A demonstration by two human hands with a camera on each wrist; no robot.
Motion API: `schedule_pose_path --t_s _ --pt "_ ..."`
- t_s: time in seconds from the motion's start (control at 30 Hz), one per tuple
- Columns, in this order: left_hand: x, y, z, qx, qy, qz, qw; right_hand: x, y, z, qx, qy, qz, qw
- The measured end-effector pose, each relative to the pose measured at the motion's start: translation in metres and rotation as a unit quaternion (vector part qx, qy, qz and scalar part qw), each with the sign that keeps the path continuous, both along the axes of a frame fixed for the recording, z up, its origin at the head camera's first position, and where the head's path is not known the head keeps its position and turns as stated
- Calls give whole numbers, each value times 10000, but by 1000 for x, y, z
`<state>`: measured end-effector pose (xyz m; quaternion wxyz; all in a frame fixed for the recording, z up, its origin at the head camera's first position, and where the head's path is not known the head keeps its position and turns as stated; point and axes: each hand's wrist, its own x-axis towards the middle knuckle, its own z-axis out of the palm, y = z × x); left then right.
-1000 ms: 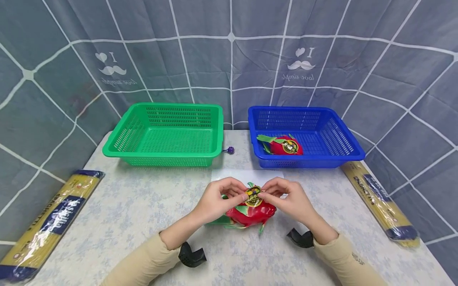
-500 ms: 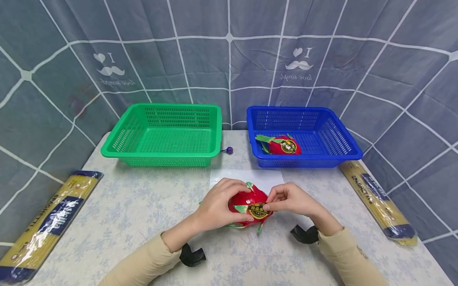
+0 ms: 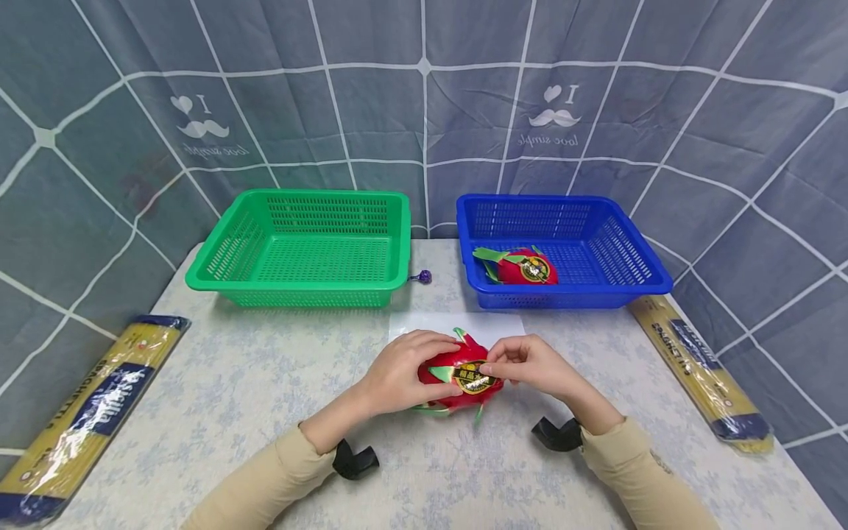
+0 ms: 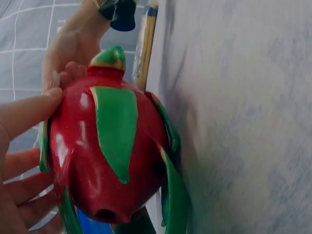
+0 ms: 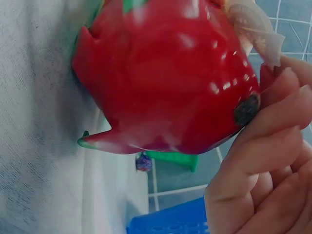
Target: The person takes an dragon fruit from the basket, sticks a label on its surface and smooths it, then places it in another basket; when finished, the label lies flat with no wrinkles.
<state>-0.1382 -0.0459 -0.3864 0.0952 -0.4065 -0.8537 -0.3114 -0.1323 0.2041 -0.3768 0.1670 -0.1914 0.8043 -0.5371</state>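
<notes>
A glossy red dragon fruit (image 3: 445,358) with green scales, perhaps a plastic model, lies at the front middle in the head view. My left hand (image 3: 403,374) grips it from the left side, thumb toward me. On its upper side is a black and gold sticker (image 3: 472,378). My right hand (image 3: 539,366) pinches the sticker's right edge between thumb and forefinger. The right wrist view shows the pale underside of the sticker (image 5: 265,41) standing partly away from the skin. Green scales (image 4: 117,129) and the stem end fill the left wrist view.
A green basket (image 3: 301,285) stands back left. The blue basket (image 3: 576,300) at back right holds another stickered dragon fruit (image 3: 510,271). A purple-wrapped lollipop (image 3: 424,277) lies between them. White paper (image 3: 510,324) is behind the fruit. Spaghetti packs (image 3: 112,405) (image 3: 702,372) lie at both sides.
The left hand has gone from the sticker to a grip round the dragon fruit. The sticker side has turned, and the right hand now pinches the sticker's right edge.
</notes>
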Motion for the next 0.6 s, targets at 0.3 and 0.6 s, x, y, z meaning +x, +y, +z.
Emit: schedule_pose_path --t_s 0.3,0.6 --pt "-3 -3 1 42 -134 -154 9998 -1 -3 -2 -23 -25 -36 10000" --pt "-3 -3 -2 -64 -238 -127 9996 0 -3 -2 -63 -52 -39 10000"
